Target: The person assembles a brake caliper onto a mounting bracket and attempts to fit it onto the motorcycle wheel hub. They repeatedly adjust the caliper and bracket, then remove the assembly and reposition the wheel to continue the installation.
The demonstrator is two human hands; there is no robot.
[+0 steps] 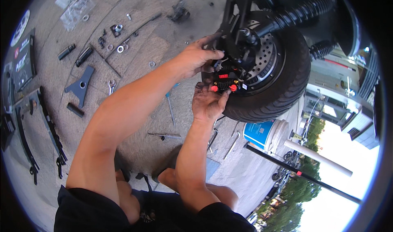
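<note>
- We see the black caliper [224,84] with red caps [233,88] in the upper middle of the frame, beside the perforated disc [265,54] of the wheel [292,78].
- Our right hand [208,103] grasps its lower side, thumb by a red cap, fingers partly hidden.
- Our left hand [199,59] curls just above; we cannot tell what it grips.
- We judge the step as positioning the caliper; it calls for steady support and careful alignment with the disc.
</note>
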